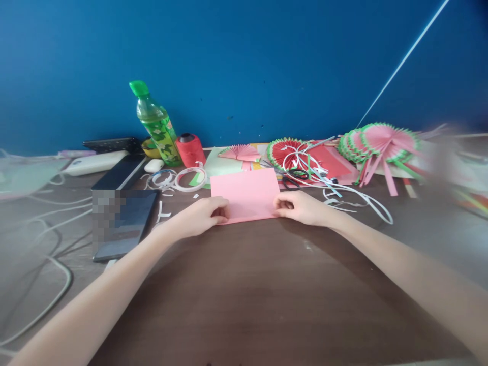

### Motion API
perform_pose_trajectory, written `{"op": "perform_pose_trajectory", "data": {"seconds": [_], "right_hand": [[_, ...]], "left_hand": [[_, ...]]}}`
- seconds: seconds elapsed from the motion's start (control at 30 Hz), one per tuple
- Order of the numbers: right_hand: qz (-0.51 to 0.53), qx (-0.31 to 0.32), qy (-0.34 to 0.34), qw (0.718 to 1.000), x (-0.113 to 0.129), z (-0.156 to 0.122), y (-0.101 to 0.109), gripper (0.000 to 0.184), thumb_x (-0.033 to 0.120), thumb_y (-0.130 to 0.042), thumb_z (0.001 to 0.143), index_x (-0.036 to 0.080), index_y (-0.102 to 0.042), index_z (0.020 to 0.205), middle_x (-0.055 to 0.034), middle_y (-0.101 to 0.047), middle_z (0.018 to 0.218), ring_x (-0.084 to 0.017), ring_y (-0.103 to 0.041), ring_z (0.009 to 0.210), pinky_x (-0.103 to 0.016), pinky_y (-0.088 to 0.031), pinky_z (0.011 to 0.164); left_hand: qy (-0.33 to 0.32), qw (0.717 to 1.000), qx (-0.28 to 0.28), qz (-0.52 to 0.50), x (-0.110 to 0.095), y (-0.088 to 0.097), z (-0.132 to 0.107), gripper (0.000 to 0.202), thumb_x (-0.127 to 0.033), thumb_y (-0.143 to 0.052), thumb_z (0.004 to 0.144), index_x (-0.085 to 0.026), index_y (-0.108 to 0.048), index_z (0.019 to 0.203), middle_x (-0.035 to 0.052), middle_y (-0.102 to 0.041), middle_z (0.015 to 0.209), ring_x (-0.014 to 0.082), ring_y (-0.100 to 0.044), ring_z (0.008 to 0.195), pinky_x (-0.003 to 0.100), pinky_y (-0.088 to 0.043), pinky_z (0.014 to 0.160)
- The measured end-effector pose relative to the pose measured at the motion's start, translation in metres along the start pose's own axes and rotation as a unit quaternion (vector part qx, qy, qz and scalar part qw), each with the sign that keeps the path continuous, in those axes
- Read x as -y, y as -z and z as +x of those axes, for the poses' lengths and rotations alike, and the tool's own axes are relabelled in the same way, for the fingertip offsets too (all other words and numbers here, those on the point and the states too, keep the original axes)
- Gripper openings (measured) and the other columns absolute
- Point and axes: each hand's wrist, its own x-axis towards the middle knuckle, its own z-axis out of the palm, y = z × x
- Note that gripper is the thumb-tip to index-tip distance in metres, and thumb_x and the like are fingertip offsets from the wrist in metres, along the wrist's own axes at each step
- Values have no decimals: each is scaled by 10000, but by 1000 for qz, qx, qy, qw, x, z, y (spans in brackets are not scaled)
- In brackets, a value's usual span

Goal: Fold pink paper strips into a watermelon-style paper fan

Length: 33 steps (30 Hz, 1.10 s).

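Observation:
A pink sheet of paper (246, 193) lies flat on the brown table (244, 295), its near edge folded up a little. My left hand (208, 213) pinches the sheet's near left corner, fingers curled. My right hand (299, 206) pinches the near right corner the same way. Both forearms reach in from the bottom of the view.
Behind the sheet lie folded paper fans like watermelon slices (375, 142), scissors (295, 178), white paper strips (351, 201), a red thread spool (190, 149), a green bottle (156, 124) and tape rolls (190, 178). A tablet (124, 221) and cables (49, 284) lie left.

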Motion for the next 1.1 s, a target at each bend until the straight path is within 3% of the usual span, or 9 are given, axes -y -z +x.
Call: {"op": "perform_pose_trajectory", "data": {"seconds": [0.13, 0.3, 0.4, 0.67, 0.93, 1.1], "right_hand": [[-7, 3, 9, 1000, -1, 0, -1, 82, 243, -549, 773, 172, -545, 731, 31, -468, 619, -99, -413, 557, -220, -326, 544], [-24, -35, 106, 993, -6, -1, -4, 145, 159, -547, 789, 202, -633, 896, -45, -514, 940, -141, -511, 805, -276, -402, 750], [-18, -27, 150, 988, -9, -1, -5, 151, 159, -520, 825, 202, -665, 831, -49, -541, 889, -159, -524, 850, -298, -406, 789], [-62, -9, 177, 982, -4, -3, -2, 114, 180, -547, 814, 174, -658, 789, -46, -560, 796, -144, -535, 726, -269, -426, 664], [-84, -29, 196, 977, -3, -3, -2, 145, 200, -520, 848, 167, -639, 773, -55, -630, 783, -155, -567, 744, -267, -419, 690], [-96, -31, 159, 982, -1, -3, 0, 152, 188, -505, 841, 165, -643, 782, -57, -662, 800, -157, -585, 724, -264, -413, 686]], "left_hand": [[-10, 1000, 3, 2, 2, -2, 0, 46, -196, -477, 764, -182, -519, 751, -7, -570, 759, 134, -521, 686, 247, -382, 630], [-56, 998, 10, -7, 3, -3, -1, 151, -140, -442, 781, -193, -551, 871, 10, -593, 903, 141, -535, 821, 246, -400, 719], [-68, 998, 6, 14, 0, -2, -2, 156, -129, -431, 777, -189, -559, 844, 14, -593, 905, 142, -533, 825, 247, -397, 724], [-112, 986, -20, 123, -9, 1, -4, 141, -114, -432, 743, -176, -487, 629, 13, -535, 740, 129, -497, 692, 242, -358, 630], [-84, 986, -24, 139, -12, -1, -5, 122, -119, -435, 737, -179, -516, 669, -9, -567, 694, 111, -498, 629, 226, -340, 597], [-51, 988, -41, 141, -10, -2, -4, 161, -134, -430, 741, -185, -583, 740, 11, -616, 750, 142, -540, 713, 246, -364, 645]]}}
